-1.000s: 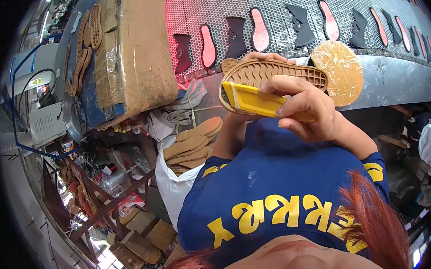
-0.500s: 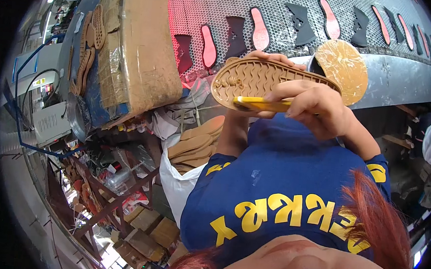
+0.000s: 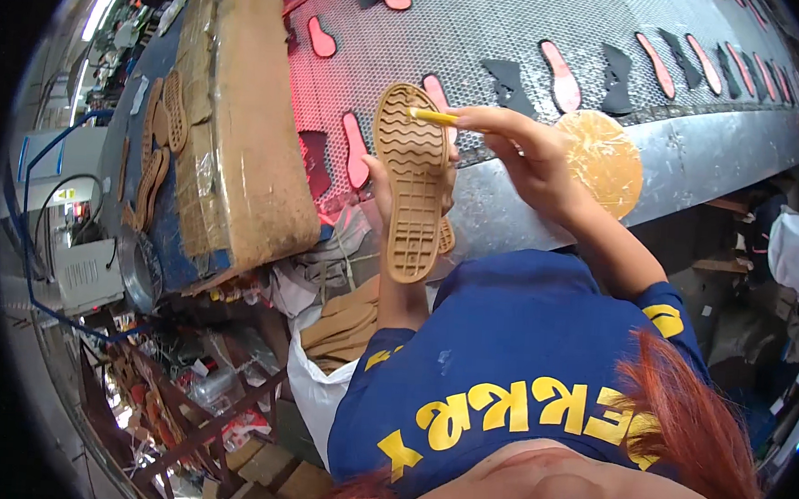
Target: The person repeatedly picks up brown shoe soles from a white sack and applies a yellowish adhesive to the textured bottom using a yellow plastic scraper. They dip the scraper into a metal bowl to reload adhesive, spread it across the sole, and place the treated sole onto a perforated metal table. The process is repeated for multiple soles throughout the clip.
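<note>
The left hand [image 3: 381, 187] grips the sole [image 3: 412, 191], lengthwise twelve-to-six, at nine o'clock from the right hand [image 3: 538, 162] pinching the tool [image 3: 433, 117].

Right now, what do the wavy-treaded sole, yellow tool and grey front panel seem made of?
Sole: probably matte rubber or plastic, given its moulded tread. Yellow tool: perhaps smooth plastic, from its solid colour. Grey front panel: likely metal, scuffed, with a dull sheen.

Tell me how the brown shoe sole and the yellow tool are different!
The sole is brown; the tool is yellow. The sole is wide, with wavy grooves; the tool looks thin from here. The left hand holds the sole; the right hand holds the tool. Both are held up in hands.
</note>
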Motion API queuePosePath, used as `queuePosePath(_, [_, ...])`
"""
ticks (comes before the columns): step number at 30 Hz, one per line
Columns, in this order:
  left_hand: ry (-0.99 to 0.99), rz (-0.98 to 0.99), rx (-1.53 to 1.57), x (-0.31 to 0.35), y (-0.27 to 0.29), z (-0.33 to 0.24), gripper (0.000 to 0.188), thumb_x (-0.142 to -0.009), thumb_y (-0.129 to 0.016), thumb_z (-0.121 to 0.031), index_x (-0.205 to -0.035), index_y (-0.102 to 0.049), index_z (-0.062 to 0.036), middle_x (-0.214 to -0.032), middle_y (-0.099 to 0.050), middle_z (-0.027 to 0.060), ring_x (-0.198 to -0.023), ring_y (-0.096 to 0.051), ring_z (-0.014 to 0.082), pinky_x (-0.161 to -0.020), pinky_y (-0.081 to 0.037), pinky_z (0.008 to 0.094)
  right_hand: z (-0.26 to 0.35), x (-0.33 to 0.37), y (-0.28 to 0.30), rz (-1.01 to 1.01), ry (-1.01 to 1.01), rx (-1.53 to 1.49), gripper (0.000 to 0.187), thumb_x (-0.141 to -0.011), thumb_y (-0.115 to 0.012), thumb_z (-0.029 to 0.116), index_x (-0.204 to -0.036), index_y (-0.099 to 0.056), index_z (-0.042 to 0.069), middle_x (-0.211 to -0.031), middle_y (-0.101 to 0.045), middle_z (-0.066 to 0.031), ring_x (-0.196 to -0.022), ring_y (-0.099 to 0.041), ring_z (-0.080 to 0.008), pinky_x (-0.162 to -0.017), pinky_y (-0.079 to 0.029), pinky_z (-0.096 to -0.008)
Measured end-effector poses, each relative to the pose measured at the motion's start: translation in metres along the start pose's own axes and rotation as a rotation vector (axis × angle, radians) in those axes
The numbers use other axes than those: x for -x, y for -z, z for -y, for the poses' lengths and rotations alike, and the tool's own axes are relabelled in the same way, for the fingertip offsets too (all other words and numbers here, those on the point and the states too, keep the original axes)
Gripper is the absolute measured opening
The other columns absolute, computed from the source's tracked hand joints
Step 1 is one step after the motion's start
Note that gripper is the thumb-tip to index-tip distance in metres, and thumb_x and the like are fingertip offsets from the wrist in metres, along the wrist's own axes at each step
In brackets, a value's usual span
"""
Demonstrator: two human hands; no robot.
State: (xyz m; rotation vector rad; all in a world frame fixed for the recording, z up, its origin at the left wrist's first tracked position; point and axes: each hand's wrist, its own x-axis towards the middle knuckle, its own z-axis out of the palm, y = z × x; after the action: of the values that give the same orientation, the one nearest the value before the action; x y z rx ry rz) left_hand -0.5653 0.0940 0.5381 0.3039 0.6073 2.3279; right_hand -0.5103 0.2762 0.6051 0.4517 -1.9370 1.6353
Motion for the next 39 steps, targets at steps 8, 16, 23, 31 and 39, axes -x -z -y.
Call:
queuePosePath(8, [-0.025, -0.426, 0.148, 0.001, -0.036, 0.007, 0.084, -0.089, -0.038, -0.07, -0.14, -0.033, -0.0039, -0.117, -0.056, 0.0172, -0.085, -0.062, 0.0241, -0.061, -0.056, 0.0322, -0.001, 0.032, -0.032, 0.117, 0.053, 0.18, 0.026, -0.072, -0.07, -0.007, -0.096, -0.067, 0.004, -0.087, -0.067, -0.0101, -0.091, -0.066, -0.0289, -0.081, -0.054, -0.0372])
queuePosePath(16, [0.125, 0.212, 0.248, 0.005, -0.002, 0.016, 0.077, -0.093, -0.037, -0.064, -0.14, -0.033, -0.0038, -0.116, -0.053, 0.0252, -0.073, -0.061, 0.0276, -0.047, -0.055, 0.0325, -0.032, 0.008, -0.014, -0.049, 0.049, 0.285, 0.023, -0.075, -0.069, -0.003, -0.096, -0.069, 0.007, -0.086, -0.069, -0.0093, -0.079, -0.067, -0.0236, -0.086, -0.053, -0.0386])
queuePosePath(23, [0.147, 0.025, 0.299, -0.003, 0.023, 0.02, 0.084, -0.087, -0.042, -0.07, -0.136, -0.036, -0.0019, -0.105, -0.057, 0.0293, -0.074, -0.065, 0.0307, -0.057, -0.057, 0.0331, 0.019, 0.05, -0.042, 0.35, 0.115, -0.006, 0.033, -0.07, -0.069, -0.005, -0.1, -0.069, 0.009, -0.083, -0.069, -0.0065, -0.083, -0.067, -0.0254, -0.097, -0.048, -0.0456])
queuePosePath(31, [0.051, 0.069, 0.119, 0.001, 0.039, 0.042, 0.083, -0.09, -0.03, -0.071, -0.135, -0.039, -0.0018, -0.11, -0.061, 0.0223, -0.077, -0.065, 0.0257, -0.048, -0.053, 0.0266, -0.056, 0.042, 0.003, -0.098, -0.233, 0.047, 0.022, -0.085, -0.06, -0.005, -0.105, -0.066, 0.003, -0.099, -0.069, -0.008, -0.108, -0.062, -0.0201, -0.104, -0.041, -0.038])
queuePosePath(39, [0.292, -0.638, -0.663, 0.007, 0.223, 0.161, 0.075, -0.094, -0.031, -0.065, -0.131, -0.041, -0.0001, -0.11, -0.064, 0.0162, -0.1, -0.066, 0.0291, -0.08, -0.056, 0.0441, -0.069, 0.079, 0.051, -0.372, -0.414, 0.003, 0.015, -0.093, -0.06, 0.004, -0.107, -0.064, 0.0, -0.102, -0.066, -0.0053, -0.096, -0.061, -0.0108, -0.086, -0.046, -0.0238])
